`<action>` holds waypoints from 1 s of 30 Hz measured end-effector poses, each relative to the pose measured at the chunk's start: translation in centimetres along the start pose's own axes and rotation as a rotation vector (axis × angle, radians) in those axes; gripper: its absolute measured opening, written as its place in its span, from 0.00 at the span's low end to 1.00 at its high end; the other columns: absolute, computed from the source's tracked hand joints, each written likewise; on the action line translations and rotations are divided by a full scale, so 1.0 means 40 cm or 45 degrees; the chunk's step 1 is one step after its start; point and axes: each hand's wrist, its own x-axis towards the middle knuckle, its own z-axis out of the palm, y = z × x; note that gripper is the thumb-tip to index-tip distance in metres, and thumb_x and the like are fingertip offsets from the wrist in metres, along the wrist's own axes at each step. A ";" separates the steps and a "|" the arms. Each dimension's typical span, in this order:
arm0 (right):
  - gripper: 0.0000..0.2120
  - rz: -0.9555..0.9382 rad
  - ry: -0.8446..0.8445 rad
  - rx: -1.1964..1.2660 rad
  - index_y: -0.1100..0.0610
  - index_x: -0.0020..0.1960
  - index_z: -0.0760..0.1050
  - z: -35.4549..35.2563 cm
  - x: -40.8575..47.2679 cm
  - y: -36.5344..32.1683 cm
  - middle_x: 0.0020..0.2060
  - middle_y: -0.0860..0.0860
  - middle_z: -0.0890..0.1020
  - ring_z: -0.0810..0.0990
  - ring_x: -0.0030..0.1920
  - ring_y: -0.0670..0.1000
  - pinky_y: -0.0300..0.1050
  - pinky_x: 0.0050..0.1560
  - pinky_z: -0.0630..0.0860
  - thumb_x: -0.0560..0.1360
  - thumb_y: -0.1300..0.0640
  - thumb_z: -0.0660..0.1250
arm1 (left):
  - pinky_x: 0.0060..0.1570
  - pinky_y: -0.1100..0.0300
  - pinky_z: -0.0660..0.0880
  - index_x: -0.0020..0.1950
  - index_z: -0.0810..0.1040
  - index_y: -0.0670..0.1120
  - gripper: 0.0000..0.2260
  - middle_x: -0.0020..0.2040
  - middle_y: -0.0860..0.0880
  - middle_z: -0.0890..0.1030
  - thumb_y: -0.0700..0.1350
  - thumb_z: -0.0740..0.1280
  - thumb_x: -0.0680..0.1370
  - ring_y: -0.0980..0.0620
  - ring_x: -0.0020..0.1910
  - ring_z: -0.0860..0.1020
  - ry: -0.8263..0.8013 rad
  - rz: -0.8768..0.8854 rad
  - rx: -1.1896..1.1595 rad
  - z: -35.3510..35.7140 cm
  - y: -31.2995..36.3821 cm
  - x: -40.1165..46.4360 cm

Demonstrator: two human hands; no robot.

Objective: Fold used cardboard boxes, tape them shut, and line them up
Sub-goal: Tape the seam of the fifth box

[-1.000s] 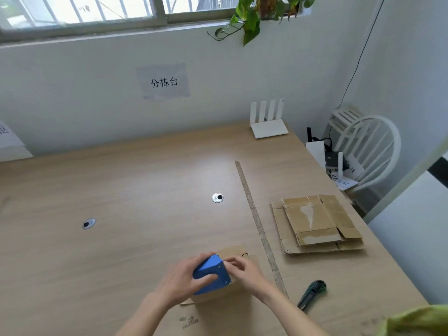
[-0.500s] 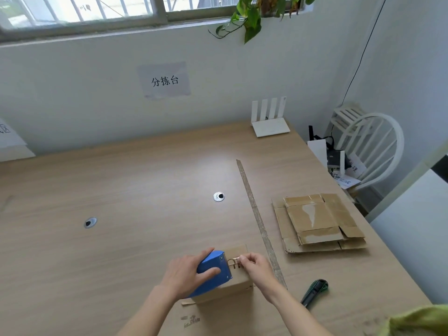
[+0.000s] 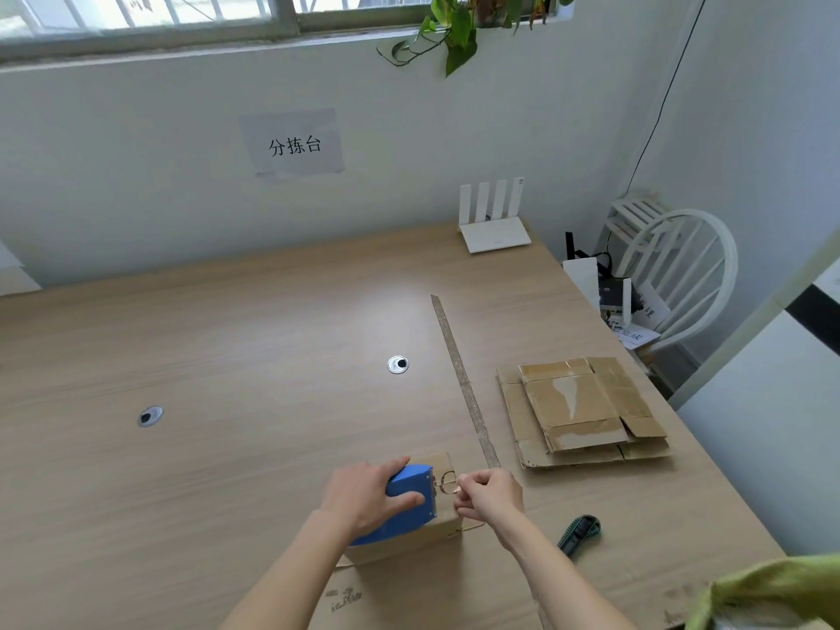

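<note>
Left hand (image 3: 363, 497): still grips the blue tape dispenser (image 3: 407, 504) on the small box (image 3: 422, 529).
Right hand (image 3: 491, 497): pinches the tape end (image 3: 447, 484), now pulled out farther.

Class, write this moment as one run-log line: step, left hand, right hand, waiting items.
step: taping box | left hand: grips blue tape dispenser | right hand: pinches tape end | waiting: flat cardboard, utility knife

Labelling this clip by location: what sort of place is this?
Probably a small packing or sorting room: a wall sign, flattened cardboard boxes and a blue tape dispenser on a long wooden table.
</note>
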 end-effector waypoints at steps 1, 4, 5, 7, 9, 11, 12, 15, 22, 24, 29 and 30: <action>0.10 -0.001 0.015 -0.020 0.64 0.39 0.83 0.000 0.001 -0.003 0.31 0.56 0.84 0.87 0.35 0.55 0.48 0.40 0.85 0.77 0.62 0.70 | 0.43 0.57 0.71 0.77 0.63 0.62 0.31 0.59 0.55 0.82 0.72 0.56 0.76 0.51 0.53 0.79 -0.009 -0.004 0.014 -0.003 0.004 0.006; 0.12 0.004 0.051 -0.081 0.64 0.36 0.83 0.005 0.014 -0.008 0.28 0.54 0.83 0.85 0.31 0.53 0.49 0.39 0.85 0.77 0.61 0.71 | 0.43 0.57 0.69 0.76 0.64 0.62 0.30 0.60 0.54 0.81 0.72 0.57 0.76 0.49 0.55 0.79 -0.032 -0.010 0.050 -0.009 0.016 0.017; 0.11 0.012 0.061 -0.107 0.64 0.36 0.83 0.006 0.019 -0.008 0.28 0.54 0.83 0.85 0.30 0.52 0.49 0.38 0.85 0.76 0.61 0.71 | 0.43 0.57 0.69 0.76 0.65 0.61 0.30 0.61 0.53 0.81 0.72 0.57 0.76 0.49 0.55 0.79 -0.044 -0.009 0.059 -0.012 0.019 0.020; 0.08 0.037 0.068 -0.135 0.64 0.39 0.83 0.004 0.026 -0.012 0.28 0.54 0.82 0.84 0.29 0.52 0.50 0.37 0.85 0.75 0.62 0.72 | 0.43 0.57 0.69 0.74 0.67 0.61 0.29 0.60 0.53 0.81 0.71 0.57 0.77 0.49 0.55 0.79 -0.061 -0.003 0.073 -0.017 0.023 0.025; 0.05 0.058 0.053 -0.146 0.65 0.42 0.83 0.001 0.029 -0.016 0.29 0.55 0.83 0.84 0.29 0.52 0.51 0.37 0.85 0.75 0.62 0.73 | 0.43 0.58 0.69 0.73 0.68 0.60 0.28 0.60 0.53 0.82 0.71 0.57 0.77 0.49 0.55 0.79 -0.069 0.001 0.075 -0.019 0.024 0.028; 0.05 0.073 0.050 -0.191 0.64 0.44 0.83 0.000 0.034 -0.021 0.31 0.56 0.84 0.85 0.30 0.52 0.50 0.37 0.85 0.75 0.62 0.73 | 0.43 0.58 0.69 0.73 0.68 0.61 0.28 0.60 0.53 0.81 0.71 0.57 0.77 0.50 0.55 0.79 -0.074 0.001 0.080 -0.021 0.025 0.030; 0.05 0.081 0.054 -0.217 0.64 0.44 0.83 0.001 0.037 -0.022 0.32 0.57 0.85 0.85 0.30 0.53 0.49 0.36 0.85 0.75 0.62 0.74 | 0.42 0.58 0.69 0.74 0.67 0.61 0.29 0.60 0.54 0.81 0.71 0.57 0.77 0.50 0.55 0.79 -0.076 0.000 0.079 -0.021 0.025 0.029; 0.06 0.100 0.061 -0.294 0.62 0.42 0.83 0.008 0.049 -0.014 0.30 0.56 0.84 0.84 0.28 0.52 0.49 0.35 0.85 0.75 0.60 0.75 | 0.42 0.58 0.69 0.73 0.68 0.60 0.28 0.59 0.54 0.82 0.71 0.57 0.77 0.51 0.53 0.79 -0.070 0.007 0.068 -0.022 0.025 0.026; 0.10 0.130 0.045 -0.453 0.56 0.51 0.85 0.002 0.071 0.011 0.39 0.55 0.86 0.83 0.30 0.52 0.49 0.39 0.85 0.73 0.51 0.77 | 0.42 0.58 0.72 0.72 0.69 0.62 0.27 0.57 0.55 0.83 0.71 0.58 0.76 0.53 0.47 0.77 -0.038 0.012 0.030 -0.022 0.022 0.021; 0.30 0.131 0.000 -0.591 0.52 0.71 0.75 -0.011 0.074 0.020 0.58 0.55 0.83 0.85 0.47 0.55 0.47 0.42 0.85 0.71 0.48 0.77 | 0.44 0.58 0.74 0.72 0.69 0.63 0.27 0.57 0.56 0.83 0.72 0.57 0.76 0.53 0.48 0.78 -0.031 0.009 0.025 -0.020 0.017 0.021; 0.33 -0.448 -0.077 -1.014 0.50 0.80 0.59 -0.032 0.043 0.012 0.78 0.48 0.64 0.65 0.76 0.50 0.44 0.73 0.64 0.79 0.57 0.68 | 0.44 0.58 0.73 0.70 0.71 0.62 0.26 0.55 0.56 0.83 0.71 0.58 0.76 0.53 0.48 0.79 -0.032 0.019 0.015 -0.023 0.013 0.022; 0.31 -0.571 -0.098 -0.995 0.50 0.80 0.59 -0.025 0.033 0.004 0.78 0.47 0.63 0.64 0.77 0.48 0.41 0.75 0.61 0.80 0.62 0.64 | 0.44 0.58 0.73 0.70 0.71 0.62 0.26 0.55 0.56 0.83 0.71 0.58 0.76 0.53 0.46 0.78 -0.029 0.022 0.012 -0.024 0.014 0.023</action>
